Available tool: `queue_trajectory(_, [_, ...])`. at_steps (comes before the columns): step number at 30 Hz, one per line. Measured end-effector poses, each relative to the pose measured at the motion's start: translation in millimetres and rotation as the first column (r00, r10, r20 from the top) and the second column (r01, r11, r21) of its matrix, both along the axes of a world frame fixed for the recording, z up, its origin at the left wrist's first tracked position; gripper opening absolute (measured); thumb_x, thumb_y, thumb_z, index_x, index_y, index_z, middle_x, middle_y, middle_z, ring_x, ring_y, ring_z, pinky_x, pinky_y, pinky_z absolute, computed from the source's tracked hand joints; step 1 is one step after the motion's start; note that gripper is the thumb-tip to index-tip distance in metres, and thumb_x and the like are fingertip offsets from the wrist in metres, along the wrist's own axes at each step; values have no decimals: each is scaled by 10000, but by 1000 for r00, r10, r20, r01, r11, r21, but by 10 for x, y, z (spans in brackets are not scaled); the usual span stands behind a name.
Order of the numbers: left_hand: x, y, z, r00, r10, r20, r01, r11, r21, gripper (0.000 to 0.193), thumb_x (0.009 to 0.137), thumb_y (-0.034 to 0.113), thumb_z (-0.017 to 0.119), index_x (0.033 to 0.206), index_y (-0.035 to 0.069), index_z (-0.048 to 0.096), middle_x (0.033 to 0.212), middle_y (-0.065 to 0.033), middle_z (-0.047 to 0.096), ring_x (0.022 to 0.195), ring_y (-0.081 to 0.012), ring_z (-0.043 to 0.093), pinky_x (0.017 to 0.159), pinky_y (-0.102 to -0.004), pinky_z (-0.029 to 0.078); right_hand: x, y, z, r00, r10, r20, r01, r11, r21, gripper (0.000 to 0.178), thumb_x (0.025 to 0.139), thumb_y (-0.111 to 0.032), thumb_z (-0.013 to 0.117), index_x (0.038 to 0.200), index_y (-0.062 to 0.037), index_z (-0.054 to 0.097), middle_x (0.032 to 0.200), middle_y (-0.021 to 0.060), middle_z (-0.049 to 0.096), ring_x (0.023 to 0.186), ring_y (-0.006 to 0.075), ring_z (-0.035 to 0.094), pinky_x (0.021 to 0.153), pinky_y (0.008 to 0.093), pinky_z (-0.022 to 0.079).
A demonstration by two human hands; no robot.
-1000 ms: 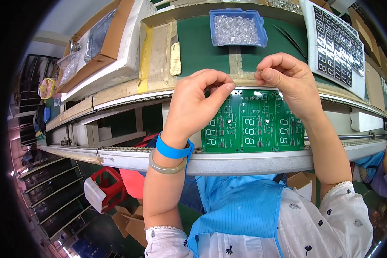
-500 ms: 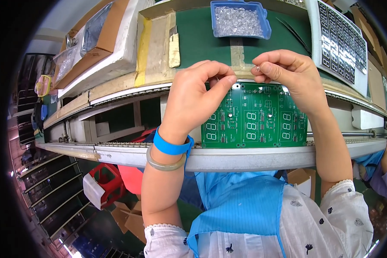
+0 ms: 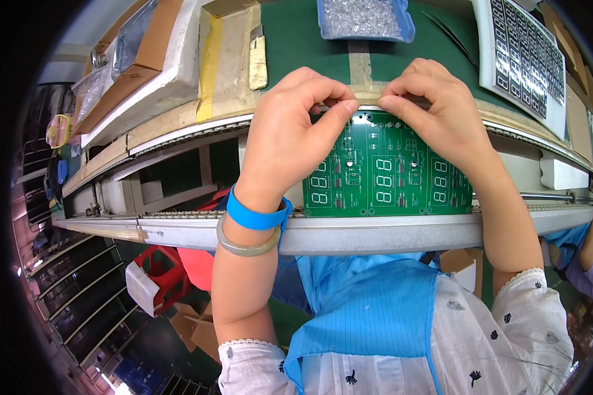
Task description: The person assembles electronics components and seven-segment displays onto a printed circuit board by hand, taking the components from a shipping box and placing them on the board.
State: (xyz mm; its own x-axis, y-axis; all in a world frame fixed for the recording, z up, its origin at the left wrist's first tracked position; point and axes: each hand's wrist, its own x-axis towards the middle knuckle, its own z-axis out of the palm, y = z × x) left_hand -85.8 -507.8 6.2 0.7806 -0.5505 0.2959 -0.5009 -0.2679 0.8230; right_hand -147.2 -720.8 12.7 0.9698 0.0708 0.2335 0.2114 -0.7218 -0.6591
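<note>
A green circuit board (image 3: 385, 172) is carried between the two rails of the conveyor, its near edge set along the near rail (image 3: 375, 236) and its far corners partly covered by the hands. The thumb and forefinger of the left hand (image 3: 296, 128) are pinched together above the board's far edge; the right hand (image 3: 441, 118) is held just beside it in a similar pinch. Whether anything is gripped in either pinch cannot be told, since the tips are hidden or too small. Toward the far edge of the worktop (image 3: 296, 43), a blue bin (image 3: 407, 28) is filled with small clear parts (image 3: 361, 16). To its right, dark tweezers (image 3: 451, 37) are laid aslant, and black display modules (image 3: 522, 59) are lined up on a white sheet (image 3: 555, 122) at the worktop's right edge. A wrapped-handle blade (image 3: 257, 62) is placed near its left edge.
</note>
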Motion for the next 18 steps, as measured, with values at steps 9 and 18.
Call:
queue_trajectory(9, [8,7,-51,996,26,80,-29,999,42,97,813,111,723,855,23,721,803,-105,610,758,-251,621,668,-336,502,-44,74,-69,997,41,65,-21,959,-282,168,843,-211,710,782,-60,670,836,72,616,892,289,583,807,427,453])
queue_trajectory(18, [14,27,-64,993,3,119,-13,996,86,105,844,73,734,920,4,716,837,-71,607,758,-171,607,693,-272,508,-63,60,-31,997,65,36,-49,942,-332,152,846,-210,709,811,-63,689,839,71,619,896,289,587,811,432,453])
